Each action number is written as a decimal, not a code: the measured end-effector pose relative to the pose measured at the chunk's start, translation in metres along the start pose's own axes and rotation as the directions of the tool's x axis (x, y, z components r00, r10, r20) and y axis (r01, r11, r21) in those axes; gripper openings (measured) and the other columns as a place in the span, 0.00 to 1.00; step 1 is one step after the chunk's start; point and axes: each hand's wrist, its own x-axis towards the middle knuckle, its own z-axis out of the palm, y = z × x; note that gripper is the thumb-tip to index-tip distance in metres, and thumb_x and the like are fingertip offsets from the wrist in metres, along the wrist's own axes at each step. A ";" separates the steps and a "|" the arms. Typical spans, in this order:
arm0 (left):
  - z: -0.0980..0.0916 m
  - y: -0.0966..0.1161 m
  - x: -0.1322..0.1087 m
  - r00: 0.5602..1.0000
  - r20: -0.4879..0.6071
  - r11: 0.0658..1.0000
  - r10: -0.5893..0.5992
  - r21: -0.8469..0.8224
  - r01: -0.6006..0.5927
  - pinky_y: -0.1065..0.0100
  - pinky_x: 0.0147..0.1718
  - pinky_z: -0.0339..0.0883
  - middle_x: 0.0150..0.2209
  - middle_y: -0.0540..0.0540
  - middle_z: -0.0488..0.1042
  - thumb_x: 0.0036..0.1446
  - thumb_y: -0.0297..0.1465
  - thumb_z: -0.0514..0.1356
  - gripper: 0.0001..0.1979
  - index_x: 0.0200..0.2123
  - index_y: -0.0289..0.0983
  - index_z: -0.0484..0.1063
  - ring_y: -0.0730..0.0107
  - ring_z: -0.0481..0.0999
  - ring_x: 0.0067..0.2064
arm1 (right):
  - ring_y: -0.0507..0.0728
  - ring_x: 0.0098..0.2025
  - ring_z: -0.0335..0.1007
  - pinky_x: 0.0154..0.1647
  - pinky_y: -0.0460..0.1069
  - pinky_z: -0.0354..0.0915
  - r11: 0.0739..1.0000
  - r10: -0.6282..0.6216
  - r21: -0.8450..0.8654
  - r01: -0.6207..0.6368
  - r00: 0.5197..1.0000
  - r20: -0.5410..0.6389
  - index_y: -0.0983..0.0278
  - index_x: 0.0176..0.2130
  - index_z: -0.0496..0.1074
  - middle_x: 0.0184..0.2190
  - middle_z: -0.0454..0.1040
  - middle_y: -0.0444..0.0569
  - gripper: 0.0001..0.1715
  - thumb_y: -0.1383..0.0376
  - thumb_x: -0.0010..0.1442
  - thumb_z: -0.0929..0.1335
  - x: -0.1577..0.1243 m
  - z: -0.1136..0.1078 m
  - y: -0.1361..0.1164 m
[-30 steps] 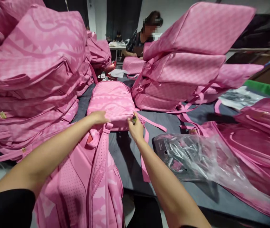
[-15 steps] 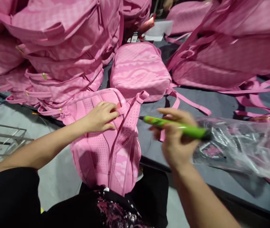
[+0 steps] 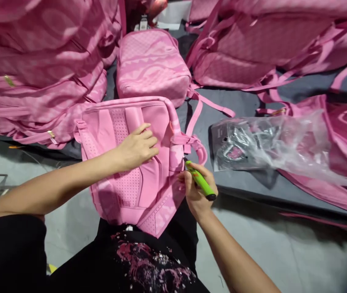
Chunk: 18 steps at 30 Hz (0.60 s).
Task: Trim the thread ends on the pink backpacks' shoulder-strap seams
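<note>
A pink backpack (image 3: 124,191) leans against the table edge and my lap, its padded, perforated back panel facing up. My left hand (image 3: 139,148) is closed on the back panel's padding, with bent fingers and the thumb hidden. My right hand (image 3: 198,189) grips a slim green pen-shaped tool (image 3: 200,180) with black ends. The tool's dark tip points up and left, right by the backpack's right edge; I cannot tell if it touches. Fingertips of the same hand meet the pink shoulder strap (image 3: 169,201). A looped strap end (image 3: 200,150) sticks out just above.
Behind lies another pink backpack (image 3: 153,61) on the grey table (image 3: 237,99). Stacks of pink backpacks (image 3: 48,69) rise at the left, and more bags (image 3: 253,49) stand at the back right. A clear plastic bag (image 3: 271,142) with dark contents lies at the right.
My right hand has brought the green tool left and down to the backpack's edge. The shoulder strap has swung outward to the right. The camera view has turned right and down.
</note>
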 end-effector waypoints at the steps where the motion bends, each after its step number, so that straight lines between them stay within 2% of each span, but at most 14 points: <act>1: 0.004 0.003 0.007 1.000 -0.016 1.000 0.019 0.003 -0.019 0.49 0.63 0.57 0.32 0.46 0.74 0.66 0.30 0.56 0.10 0.33 0.39 0.76 0.63 0.67 0.40 | 0.55 0.28 0.79 0.32 0.51 0.76 0.998 0.046 0.052 -0.045 0.999 -0.020 0.60 0.52 0.72 0.34 0.80 0.45 0.15 0.63 0.66 0.70 -0.002 0.000 -0.007; 4: 0.014 0.006 0.018 0.995 -0.049 0.996 0.087 -0.012 -0.087 0.49 0.65 0.57 0.33 0.47 0.73 0.68 0.29 0.54 0.13 0.32 0.39 0.75 0.64 0.67 0.39 | 0.52 0.24 0.76 0.25 0.48 0.72 0.987 0.035 0.159 -0.020 0.995 -0.090 0.61 0.47 0.73 0.32 0.78 0.44 0.11 0.61 0.65 0.70 0.000 0.010 -0.020; 6: 0.017 0.008 0.018 0.995 -0.052 0.993 0.085 -0.077 -0.089 0.49 0.66 0.56 0.34 0.48 0.73 0.68 0.29 0.53 0.12 0.32 0.40 0.74 0.65 0.67 0.40 | 0.51 0.20 0.72 0.22 0.47 0.69 0.992 0.024 0.130 -0.010 0.993 -0.112 0.62 0.45 0.74 0.30 0.77 0.44 0.10 0.60 0.65 0.71 0.004 0.016 -0.020; 10: 0.024 0.015 0.015 0.999 -0.023 0.983 0.029 -0.182 -0.033 0.47 0.67 0.55 0.33 0.49 0.72 0.69 0.31 0.54 0.13 0.32 0.40 0.74 0.65 0.67 0.41 | 0.52 0.22 0.72 0.26 0.50 0.71 0.998 0.017 -0.062 -0.024 0.992 -0.122 0.63 0.42 0.74 0.31 0.77 0.46 0.11 0.58 0.64 0.71 0.008 0.020 -0.011; 13: 0.030 0.020 0.015 0.999 -0.035 0.986 0.022 -0.164 -0.028 0.47 0.66 0.58 0.33 0.49 0.72 0.71 0.31 0.51 0.16 0.32 0.40 0.74 0.66 0.68 0.41 | 0.53 0.23 0.73 0.29 0.52 0.73 0.996 -0.006 -0.093 -0.001 0.997 -0.078 0.62 0.44 0.74 0.34 0.78 0.47 0.10 0.58 0.66 0.69 0.010 0.024 -0.006; 16: 0.034 0.021 0.015 0.998 -0.052 0.994 0.031 -0.101 -0.036 0.49 0.66 0.59 0.32 0.50 0.71 0.72 0.30 0.48 0.18 0.32 0.40 0.74 0.67 0.69 0.40 | 0.56 0.30 0.77 0.36 0.55 0.75 0.969 -0.137 -0.206 0.135 0.991 0.002 0.60 0.43 0.73 0.35 0.80 0.48 0.09 0.58 0.67 0.69 0.015 0.028 -0.006; 18: 0.036 0.021 0.014 0.995 -0.085 0.996 0.044 -0.069 -0.050 0.50 0.67 0.59 0.32 0.50 0.71 0.72 0.28 0.47 0.19 0.32 0.40 0.74 0.68 0.70 0.40 | 0.58 0.35 0.78 0.39 0.56 0.74 0.908 -0.257 -0.325 0.266 0.964 0.070 0.60 0.41 0.73 0.35 0.80 0.49 0.06 0.59 0.67 0.69 0.020 0.028 -0.008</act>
